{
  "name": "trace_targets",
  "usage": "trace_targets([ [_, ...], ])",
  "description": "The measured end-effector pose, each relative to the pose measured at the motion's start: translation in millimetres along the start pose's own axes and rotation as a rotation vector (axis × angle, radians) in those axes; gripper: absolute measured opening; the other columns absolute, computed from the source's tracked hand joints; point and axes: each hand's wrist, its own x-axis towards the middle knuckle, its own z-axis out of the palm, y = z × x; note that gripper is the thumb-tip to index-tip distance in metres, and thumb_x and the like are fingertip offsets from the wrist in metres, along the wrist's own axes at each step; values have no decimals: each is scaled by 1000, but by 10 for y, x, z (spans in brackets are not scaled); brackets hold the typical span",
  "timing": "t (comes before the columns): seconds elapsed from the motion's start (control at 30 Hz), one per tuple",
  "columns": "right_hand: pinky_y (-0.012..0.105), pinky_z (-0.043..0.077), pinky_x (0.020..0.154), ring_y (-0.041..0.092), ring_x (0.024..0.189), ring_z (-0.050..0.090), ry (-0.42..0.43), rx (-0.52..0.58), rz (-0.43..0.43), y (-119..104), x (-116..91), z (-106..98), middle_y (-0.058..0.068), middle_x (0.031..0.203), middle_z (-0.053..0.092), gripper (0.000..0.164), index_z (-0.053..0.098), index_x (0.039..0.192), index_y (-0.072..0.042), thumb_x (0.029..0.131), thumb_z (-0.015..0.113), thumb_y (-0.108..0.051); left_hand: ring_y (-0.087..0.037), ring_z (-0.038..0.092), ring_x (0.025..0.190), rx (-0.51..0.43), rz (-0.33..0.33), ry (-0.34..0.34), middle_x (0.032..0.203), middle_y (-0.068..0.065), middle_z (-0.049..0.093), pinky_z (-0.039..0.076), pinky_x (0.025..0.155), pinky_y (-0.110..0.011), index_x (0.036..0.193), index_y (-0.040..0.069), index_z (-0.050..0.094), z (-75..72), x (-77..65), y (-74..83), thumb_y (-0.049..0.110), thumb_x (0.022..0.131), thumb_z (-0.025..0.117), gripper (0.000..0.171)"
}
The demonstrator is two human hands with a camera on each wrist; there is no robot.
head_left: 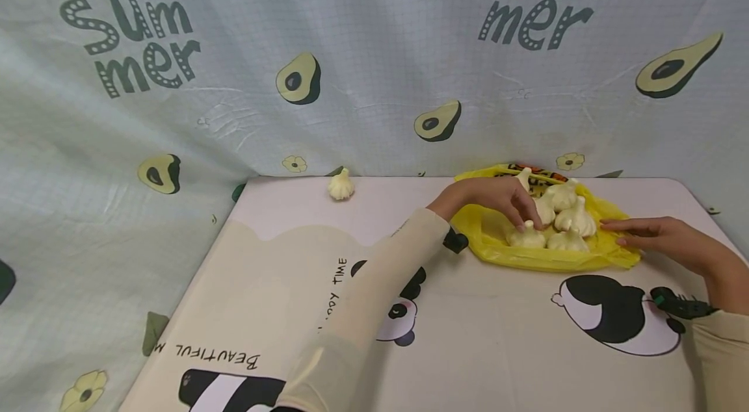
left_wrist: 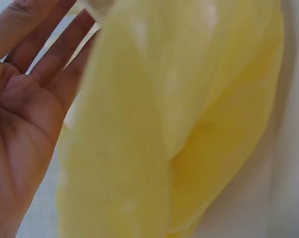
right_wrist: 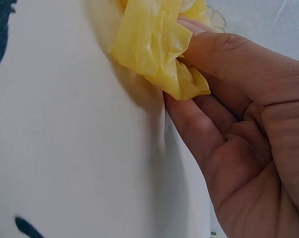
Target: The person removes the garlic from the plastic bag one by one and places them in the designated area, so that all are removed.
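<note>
A yellow plastic bag (head_left: 509, 259) lies spread at the back right of the table, with several white garlic bulbs (head_left: 576, 220) in its opening. My left hand (head_left: 497, 197) reaches over the bag from the left. Its fingertips pinch the top of a garlic bulb (head_left: 526, 236) near the bag's front side; in the left wrist view the bag and a bulb hide the tips of the left hand (left_wrist: 28, 109). At the bag's right end, my right hand (head_left: 673, 240) holds the edge between thumb and fingers. The right wrist view shows crumpled yellow plastic (right_wrist: 154, 54) within the right hand (right_wrist: 243, 109).
One garlic bulb (head_left: 341, 185) stands alone near the table's back edge, left of the bag. The pale table cover (head_left: 468, 347) carries panda drawings and lettering. Behind the table hangs a curtain (head_left: 363, 22) printed with avocados and words.
</note>
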Motion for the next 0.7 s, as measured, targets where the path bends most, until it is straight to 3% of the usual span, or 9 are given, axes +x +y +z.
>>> trace_targets([
  [0.17,79,23,104,62,136,23,3,0,-15,-4,-14,15,-23,127,53,50,60,139,1,100,66,-30,-7,63,117,-101,19,-15,132,-16,67,51,100,-25,99,-5,75,32,10,-4,-7,89,73,10],
  [0.3,78,24,105,59,137,25,8,-1,-7,-5,-22,22,-36,115,49,49,61,138,0,100,67,-30,-6,63,118,-153,10,-25,133,-16,66,51,94,-23,91,-3,69,49,9,-6,-8,90,71,5],
  [0.4,78,26,104,56,136,28,13,-26,-16,-16,-25,19,-19,129,59,49,60,138,2,101,65,-29,-8,64,118,-157,2,-32,129,-15,69,49,83,-24,95,-4,65,52,9,-5,-8,93,68,5],
  [0.47,78,26,103,54,134,30,15,-45,-13,-26,-28,16,1,137,61,49,59,139,3,102,64,-29,-11,65,118,-156,9,-43,126,-15,70,49,83,-24,101,-6,64,57,7,-8,-7,94,66,8],
  [0.53,78,26,102,56,135,29,15,-49,-9,-32,-28,12,7,138,60,50,58,139,4,102,64,-30,-13,65,118,-131,26,-54,125,-14,70,51,90,-24,111,-8,65,60,6,-13,-6,95,65,16],
  [0.63,78,26,103,58,134,28,11,-36,2,-32,-23,10,-18,126,60,52,59,139,3,101,65,-31,-15,65,114,-96,30,-54,123,-13,70,52,97,-27,122,-5,69,63,-8,-27,-4,95,66,27],
  [0.7,78,26,103,58,135,27,8,-19,-1,-30,-18,13,-34,116,51,53,59,139,4,100,66,-32,-11,66,111,-71,16,-42,123,-11,71,52,97,-26,123,-5,71,62,-25,-40,-2,95,67,28],
])
